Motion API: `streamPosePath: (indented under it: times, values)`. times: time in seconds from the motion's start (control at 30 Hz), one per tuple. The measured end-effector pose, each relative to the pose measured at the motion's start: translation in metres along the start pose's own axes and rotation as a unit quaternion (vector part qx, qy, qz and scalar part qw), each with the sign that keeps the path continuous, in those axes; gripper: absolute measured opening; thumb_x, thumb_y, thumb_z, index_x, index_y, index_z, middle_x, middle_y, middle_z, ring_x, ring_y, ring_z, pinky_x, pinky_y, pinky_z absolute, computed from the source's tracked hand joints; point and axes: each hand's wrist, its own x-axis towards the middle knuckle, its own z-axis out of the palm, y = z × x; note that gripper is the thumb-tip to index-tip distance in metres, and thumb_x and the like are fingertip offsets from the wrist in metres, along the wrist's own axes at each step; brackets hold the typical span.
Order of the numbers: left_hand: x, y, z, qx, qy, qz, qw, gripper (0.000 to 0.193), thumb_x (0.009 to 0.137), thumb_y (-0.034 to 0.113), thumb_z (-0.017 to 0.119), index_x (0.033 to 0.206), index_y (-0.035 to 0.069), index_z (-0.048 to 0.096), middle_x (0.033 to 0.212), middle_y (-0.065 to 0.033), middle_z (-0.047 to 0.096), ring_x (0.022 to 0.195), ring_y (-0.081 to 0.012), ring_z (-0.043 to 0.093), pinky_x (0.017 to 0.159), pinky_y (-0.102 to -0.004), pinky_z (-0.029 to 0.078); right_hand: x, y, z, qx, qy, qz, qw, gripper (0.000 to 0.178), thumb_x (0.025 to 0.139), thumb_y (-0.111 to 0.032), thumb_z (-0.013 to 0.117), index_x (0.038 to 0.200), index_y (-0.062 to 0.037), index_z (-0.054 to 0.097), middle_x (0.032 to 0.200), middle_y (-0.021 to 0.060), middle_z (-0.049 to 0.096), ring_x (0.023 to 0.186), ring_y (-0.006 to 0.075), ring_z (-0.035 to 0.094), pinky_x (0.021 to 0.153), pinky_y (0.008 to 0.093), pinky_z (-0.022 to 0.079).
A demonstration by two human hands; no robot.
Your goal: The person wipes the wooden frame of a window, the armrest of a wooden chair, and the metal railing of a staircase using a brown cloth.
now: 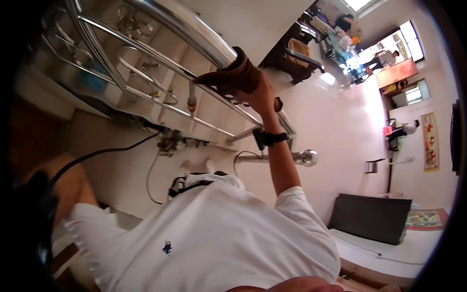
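One white shirt (214, 238) lies nearest; past it, one right grip (261, 95) clasps one brown cloth (236, 75) against one thick metal handrail (192, 28). Left grip: out of view, cannot tell. At least three people (386, 59) farther off.

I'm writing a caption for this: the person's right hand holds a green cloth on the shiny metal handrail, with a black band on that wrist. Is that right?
Not quite: the head view shows that the cloth is brown, not green. The right hand does hold it on the shiny metal handrail, with a black band on that wrist.
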Motion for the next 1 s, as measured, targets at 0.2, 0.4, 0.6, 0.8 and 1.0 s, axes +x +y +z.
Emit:
streamPosePath:
  times: [0.2, 0.4, 0.6, 0.8, 1.0]
  values:
    - [-0.002, -0.092, 0.007, 0.146, 0.066, 0.062, 0.985, 0.030, 0.095, 0.033, 0.054, 0.094, 0.006, 0.066, 0.089, -0.0105, 0.063, 0.080, -0.0278, 0.059, 0.074, -0.0394, 0.047, -0.031, 0.033, 0.026, -0.070, 0.128, -0.054, 0.988, 0.072, 0.058, -0.031, 0.085, 0.120, -0.0089, 0.054, 0.103, 0.0126, 0.061, 0.098, 0.0342, 0.059, 0.084, 0.0442, 0.048]
    - [0.039, -0.050, 0.064, -0.009, -0.098, -0.013, 0.995, 0.033, 0.092, 0.031, 0.053, 0.113, 0.008, 0.064, 0.113, -0.0223, 0.063, 0.107, -0.0368, 0.059, 0.085, -0.0477, 0.045, -0.084, 0.140, 0.017, -0.063, 0.072, 0.054, 0.994, 0.069, 0.058, -0.030, 0.087, 0.117, -0.0081, 0.057, 0.109, 0.0141, 0.062, 0.105, 0.0344, 0.058, 0.090, 0.0443, 0.046]
    - [0.036, -0.023, 0.099, 0.145, -0.183, -0.058, 0.971, 0.045, 0.093, 0.032, 0.054, 0.059, 0.002, 0.058, 0.055, -0.0203, 0.053, 0.053, -0.0422, 0.053, 0.053, -0.0500, 0.042, -0.121, 0.229, -0.010, -0.033, -0.029, 0.168, 0.985, 0.077, 0.052, -0.022, 0.090, 0.119, -0.0068, 0.056, 0.114, 0.0138, 0.062, 0.107, 0.0301, 0.059, 0.092, 0.0422, 0.048]
    - [0.034, -0.030, 0.087, 0.218, -0.337, -0.197, 0.894, 0.046, 0.097, 0.044, 0.047, 0.075, 0.007, 0.066, 0.066, -0.0074, 0.060, 0.066, -0.0291, 0.056, 0.071, -0.0395, 0.047, -0.124, 0.287, 0.012, 0.017, -0.095, 0.193, 0.976, 0.066, 0.053, -0.029, 0.090, 0.110, -0.0083, 0.063, 0.106, 0.0144, 0.067, 0.099, 0.0310, 0.064, 0.085, 0.0413, 0.052]
    - [0.017, -0.037, 0.106, 0.145, -0.159, -0.108, 0.971, 0.047, 0.096, 0.043, 0.050, 0.068, 0.008, 0.066, 0.055, -0.0057, 0.056, 0.054, -0.0272, 0.054, 0.073, -0.0382, 0.046, -0.126, 0.273, -0.004, 0.033, -0.083, 0.221, 0.971, 0.071, 0.046, -0.031, 0.094, 0.106, -0.0061, 0.063, 0.102, 0.0151, 0.069, 0.099, 0.0301, 0.066, 0.084, 0.0404, 0.053]
